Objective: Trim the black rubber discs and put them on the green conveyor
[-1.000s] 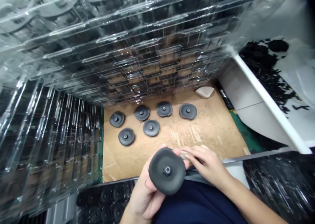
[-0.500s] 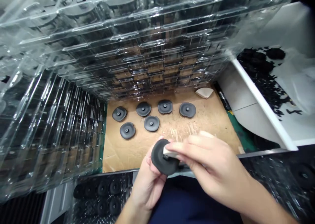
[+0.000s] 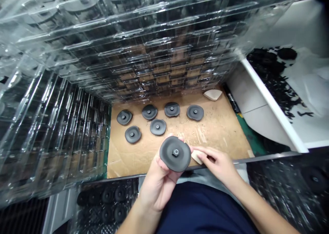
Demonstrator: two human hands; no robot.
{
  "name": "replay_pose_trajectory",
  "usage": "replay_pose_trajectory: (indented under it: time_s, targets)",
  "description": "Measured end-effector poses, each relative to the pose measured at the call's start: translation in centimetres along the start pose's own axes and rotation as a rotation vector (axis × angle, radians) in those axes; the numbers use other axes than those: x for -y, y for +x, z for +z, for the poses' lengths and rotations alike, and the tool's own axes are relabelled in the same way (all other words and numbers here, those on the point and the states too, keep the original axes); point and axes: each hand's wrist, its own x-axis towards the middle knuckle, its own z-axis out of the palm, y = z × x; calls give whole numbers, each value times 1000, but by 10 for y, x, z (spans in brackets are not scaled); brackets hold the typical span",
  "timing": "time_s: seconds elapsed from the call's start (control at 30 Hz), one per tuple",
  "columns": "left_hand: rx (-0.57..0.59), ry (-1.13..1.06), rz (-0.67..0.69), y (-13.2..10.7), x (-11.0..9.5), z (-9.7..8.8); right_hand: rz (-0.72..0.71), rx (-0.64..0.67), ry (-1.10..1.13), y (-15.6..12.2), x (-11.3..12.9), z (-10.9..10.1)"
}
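My left hand (image 3: 160,186) is closed around the edge of a black rubber disc (image 3: 168,155), tilted so its top faces me. A small metal nut-like stud (image 3: 175,152) stands at the disc's centre. Right beside it, my right hand (image 3: 218,163) pinches a small off-white pad (image 3: 197,156), whose exact kind I cannot make out. Several similar discs (image 3: 158,127) lie on the brown cardboard (image 3: 223,134) beyond my hands, studs upward.
Tall stacks of clear plastic trays (image 3: 154,38) wall in the back and left. A white wedge-shaped pad (image 3: 212,95) rests at the cardboard's far right corner. To the right stands a white bin (image 3: 272,103) with black scraps (image 3: 269,66). More trayed discs (image 3: 113,203) sit lower left.
The off-white pad was on the disc's centre; my right hand has drawn it off to the disc's right side. The disc has been raised slightly and its stud now shows.
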Motion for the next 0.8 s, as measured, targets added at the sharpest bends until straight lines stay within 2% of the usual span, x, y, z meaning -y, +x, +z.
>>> replay_pose_trajectory:
  time_s: [0.07,0.13,0.17,0.2,0.23,0.3,0.33,0.4,0.47,0.6,0.63,0.7,0.77,0.8]
  targets:
    - [4,4,-4,-1,1,1,5,-28,-1,3,8,0]
    - [2,15,1,-1,3,3,-22,-135,8,6,35,-5]
    - [-6,24,10,-2,4,4,-67,-190,9,7,53,-7]
    - [-12,37,13,-2,6,5,-163,-257,9,7,71,-8]
    - [-14,53,9,-3,8,5,-295,-265,-5,7,88,-8]
    - [-7,80,-15,-4,10,3,-534,-164,-49,6,112,-6]
    - [-9,92,-26,-4,11,2,-588,-66,-70,5,119,-4]
    - [-42,101,-17,-6,11,-3,-568,139,-89,5,124,0]
    - [-86,104,10,-8,10,-5,-517,236,-103,8,124,4]
    - [-69,77,15,-12,5,-2,-637,26,-122,13,125,14]
    - [-57,60,11,-13,2,-1,-669,44,-103,12,127,14]
    - [-29,20,-10,-15,-5,-4,-676,182,-64,8,128,9]
    - [-8,-19,-36,-17,-10,-11,-595,281,-70,3,124,1]
    - [-2,-39,-46,-18,-12,-16,-539,279,-87,2,121,-3]
